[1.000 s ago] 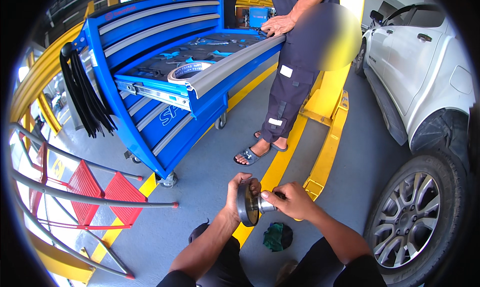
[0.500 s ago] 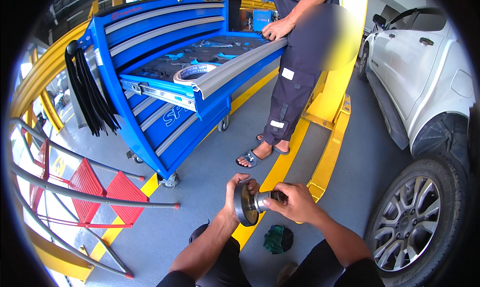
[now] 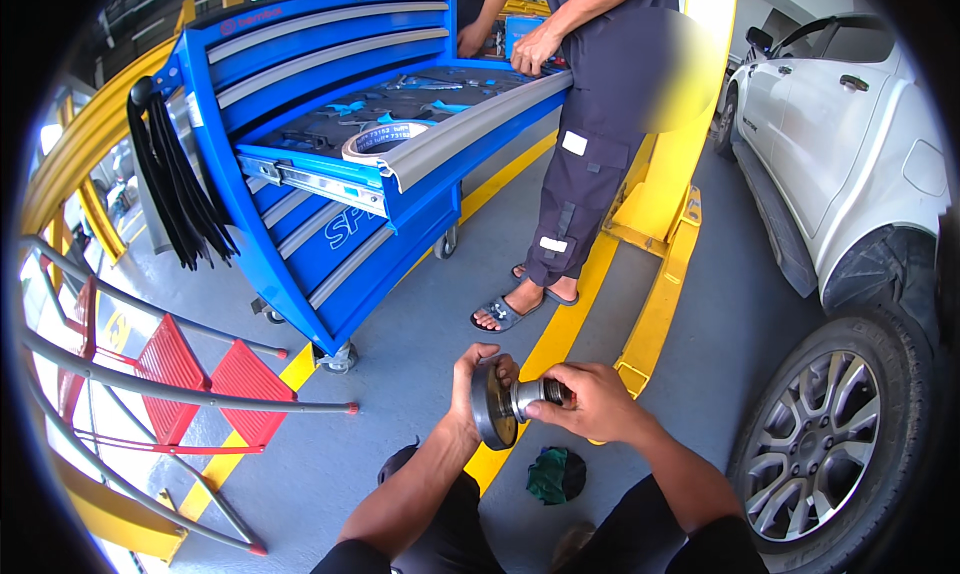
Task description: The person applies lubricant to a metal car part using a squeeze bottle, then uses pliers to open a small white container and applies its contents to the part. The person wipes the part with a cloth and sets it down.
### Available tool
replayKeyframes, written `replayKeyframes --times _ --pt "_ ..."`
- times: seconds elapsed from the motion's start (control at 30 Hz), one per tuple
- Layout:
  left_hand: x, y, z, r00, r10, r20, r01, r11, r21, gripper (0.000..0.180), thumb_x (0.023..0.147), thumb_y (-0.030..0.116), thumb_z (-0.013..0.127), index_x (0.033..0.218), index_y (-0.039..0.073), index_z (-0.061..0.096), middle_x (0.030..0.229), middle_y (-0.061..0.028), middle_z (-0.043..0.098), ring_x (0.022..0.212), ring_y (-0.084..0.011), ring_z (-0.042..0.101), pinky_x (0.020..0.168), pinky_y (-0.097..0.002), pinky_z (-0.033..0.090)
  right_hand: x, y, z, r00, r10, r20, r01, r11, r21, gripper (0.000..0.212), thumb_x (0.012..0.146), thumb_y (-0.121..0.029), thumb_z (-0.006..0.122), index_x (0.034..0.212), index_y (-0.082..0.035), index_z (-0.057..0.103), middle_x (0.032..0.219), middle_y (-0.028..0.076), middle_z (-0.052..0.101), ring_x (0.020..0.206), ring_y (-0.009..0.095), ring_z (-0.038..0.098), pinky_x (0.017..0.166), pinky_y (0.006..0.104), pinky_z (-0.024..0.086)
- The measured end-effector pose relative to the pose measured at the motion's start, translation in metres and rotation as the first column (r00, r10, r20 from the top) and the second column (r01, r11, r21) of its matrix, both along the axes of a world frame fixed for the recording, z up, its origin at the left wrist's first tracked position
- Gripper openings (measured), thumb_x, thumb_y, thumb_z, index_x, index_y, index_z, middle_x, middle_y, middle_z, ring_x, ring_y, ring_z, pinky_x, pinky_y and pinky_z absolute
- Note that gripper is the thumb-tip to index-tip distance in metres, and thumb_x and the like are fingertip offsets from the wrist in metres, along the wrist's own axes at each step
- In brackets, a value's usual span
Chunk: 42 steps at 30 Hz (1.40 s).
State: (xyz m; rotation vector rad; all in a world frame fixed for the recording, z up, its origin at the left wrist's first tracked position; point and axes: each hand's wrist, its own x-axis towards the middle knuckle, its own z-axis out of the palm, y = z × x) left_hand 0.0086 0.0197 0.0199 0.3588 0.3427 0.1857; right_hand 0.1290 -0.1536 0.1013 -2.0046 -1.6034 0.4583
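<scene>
Several red treads (image 3: 250, 399) mark a grey-framed stepladder (image 3: 200, 402) at far left, beside a blue tool cabinet (image 3: 330, 54) whose pulled-out drawer (image 3: 470, 164) holds a tape roll (image 3: 400, 132). At lower centre, the person's left hand (image 3: 466, 386) grips the dark, disc-shaped end of a metal part (image 3: 496, 410), held above the grey floor (image 3: 400, 374). Near a green cloth (image 3: 556, 475) lying below, the right hand (image 3: 598, 404) is closed around the part's narrower shaft. Beyond, a co-worker (image 3: 595, 179) stands by a yellow post (image 3: 668, 164); a white vehicle (image 3: 800, 124) with a silver-spoked wheel (image 3: 812, 444) occupies the right.
</scene>
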Motion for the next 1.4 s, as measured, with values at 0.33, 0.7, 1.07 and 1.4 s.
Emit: replayKeyframes --times 0.33,0.7,1.07,1.4 --pt "0.0 -0.001 0.003 0.999 0.048 -0.019 -0.047 0.997 0.06 0.043 0.093 0.046 0.054 0.067 0.014 0.042 0.066 -0.0003 0.043 0.06 -0.0169 0.043 0.059 -0.0334 0.041 0.0 0.003 -0.014 0.993 0.086 -0.08 -0.049 0.924 0.38 0.055 0.092 -0.054 0.078 0.096 0.001 0.072 0.076 0.012 0.071 0.073 0.036 0.071 0.068 0.0449 0.054" --pt "-0.001 0.002 0.0 0.998 0.057 0.04 -0.058 0.997 0.042 0.044 0.094 0.046 0.053 0.067 0.014 0.042 0.066 -0.0008 0.042 0.059 -0.0177 0.045 0.059 -0.0336 0.042 0.0 0.006 -0.01 0.968 0.102 -0.231 -0.018 0.941 0.337 0.042 0.092 -0.039 0.081 0.108 -0.002 0.071 0.084 0.009 0.072 0.08 0.027 0.072 0.075 0.043 0.056" --pt "0.001 -0.003 0.006 0.998 -0.009 0.056 0.005 0.998 0.064 0.044 0.095 0.045 0.052 0.067 0.013 0.042 0.066 -0.0015 0.044 0.059 -0.018 0.047 0.06 -0.0338 0.045 0.004 0.006 -0.015 0.974 -0.058 -0.22 0.048 0.998 -0.051 0.045 0.091 -0.037 0.083 0.114 -0.001 0.069 0.097 0.013 0.073 0.088 0.026 0.072 0.082 0.0378 0.058" --pt "-0.001 0.001 0.006 0.998 0.02 0.054 -0.023 0.998 0.065 0.044 0.096 0.042 0.051 0.065 0.013 0.042 0.064 -0.002 0.044 0.06 -0.0182 0.046 0.062 -0.0324 0.044 -0.003 0.001 0.0 0.997 0.074 -0.021 -0.07 0.983 0.172 0.054 0.091 -0.044 0.081 0.117 0.001 0.067 0.104 0.016 0.073 0.098 0.033 0.072 0.087 0.042 0.057"
